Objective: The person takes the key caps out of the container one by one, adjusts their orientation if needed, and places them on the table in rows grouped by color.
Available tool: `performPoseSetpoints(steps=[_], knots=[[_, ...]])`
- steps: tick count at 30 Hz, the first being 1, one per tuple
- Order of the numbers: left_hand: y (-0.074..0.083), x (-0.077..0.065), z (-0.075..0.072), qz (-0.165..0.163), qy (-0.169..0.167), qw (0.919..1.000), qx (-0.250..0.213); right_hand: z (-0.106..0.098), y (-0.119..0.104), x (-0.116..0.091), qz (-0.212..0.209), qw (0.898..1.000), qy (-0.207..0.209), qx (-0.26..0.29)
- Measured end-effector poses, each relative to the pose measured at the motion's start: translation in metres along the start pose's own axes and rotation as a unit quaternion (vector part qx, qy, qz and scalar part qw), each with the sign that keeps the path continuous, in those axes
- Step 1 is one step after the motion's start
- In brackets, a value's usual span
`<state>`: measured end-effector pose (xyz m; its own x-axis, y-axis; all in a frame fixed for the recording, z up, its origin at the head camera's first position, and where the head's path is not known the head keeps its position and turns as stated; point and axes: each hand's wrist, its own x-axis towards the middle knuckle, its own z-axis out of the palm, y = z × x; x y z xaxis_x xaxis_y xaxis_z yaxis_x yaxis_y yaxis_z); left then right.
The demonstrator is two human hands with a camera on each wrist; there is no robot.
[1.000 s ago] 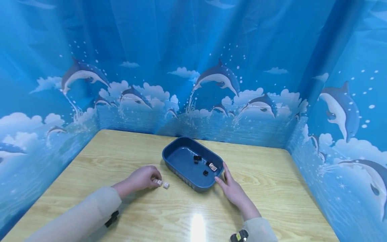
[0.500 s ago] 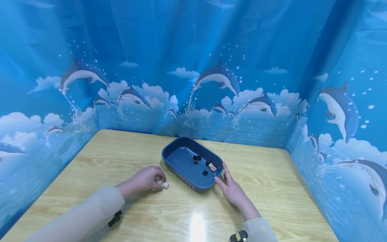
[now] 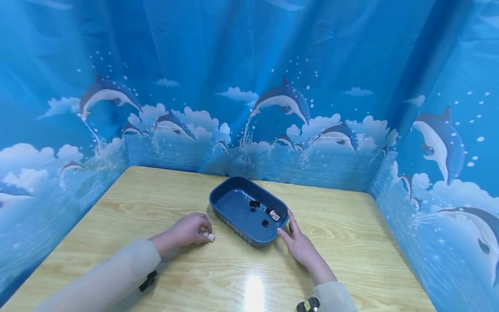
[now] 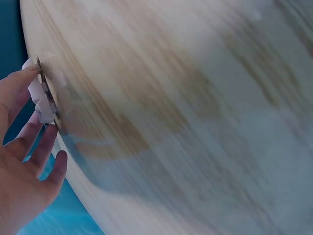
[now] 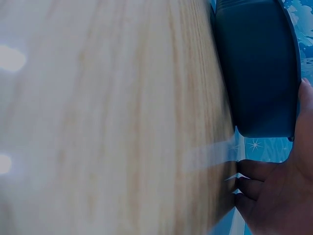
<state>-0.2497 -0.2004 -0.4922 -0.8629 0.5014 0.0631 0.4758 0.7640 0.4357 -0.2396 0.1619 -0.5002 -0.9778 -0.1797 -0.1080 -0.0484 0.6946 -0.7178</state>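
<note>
1. Since a second ago, the left hand (image 3: 189,229) has crept toward the tray and drawn the two small white cubes (image 3: 209,236) together under its fingertips; one cube lay apart from the hand then.
2. Blue dolphin-print curtain (image 3: 249,86) walls the scene on three sides.
3. Wooden desk (image 3: 351,242) carries everything, with a bright lamp glare near its front edge.
4. Dark blue oblong tray (image 3: 230,197) sits at the middle of the desk, set at a slant.
5. Right hand (image 3: 298,242) rests on the desk with fingers nearly straight, its forefinger and thumb touching the tray's near right corner; the right wrist view shows the thumb laid along the tray's wall (image 5: 259,68).
6. Left hand lies just left of the tray, fingers curled over the white cubes; in the left wrist view the fingertips (image 4: 29,73) pinch them against the desk, though blur makes it hard to count them.
7. Inside the tray lie a few small black pieces (image 3: 254,203) and one pale piece (image 3: 274,215), gathered toward its right end.
</note>
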Motion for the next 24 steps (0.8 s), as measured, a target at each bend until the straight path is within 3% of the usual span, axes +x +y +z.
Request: performPoseSetpoints(steps=[4,6,12,18,24], knots=[[0.005,-0.002,-0.008,-0.016,0.003,0.9998,-0.011,0.000,0.001,0.000,0.000,1.000,0.000,0.001],[0.009,0.001,-0.015,-0.003,0.010,0.9998,-0.016,0.000,0.001,0.001,0.001,1.000,-0.001,0.002],[0.036,0.030,-0.041,0.043,0.005,0.9991,-0.001,-0.001,0.004,0.001,0.002,1.000,-0.001,0.004],[0.060,0.065,-0.052,0.071,-0.040,0.9955,0.048,-0.001,0.003,0.000,0.001,1.000,0.001,0.007],[0.082,0.100,-0.057,0.087,-0.127,0.9844,0.085,-0.001,0.004,0.000,0.000,1.000,0.001,0.010]])
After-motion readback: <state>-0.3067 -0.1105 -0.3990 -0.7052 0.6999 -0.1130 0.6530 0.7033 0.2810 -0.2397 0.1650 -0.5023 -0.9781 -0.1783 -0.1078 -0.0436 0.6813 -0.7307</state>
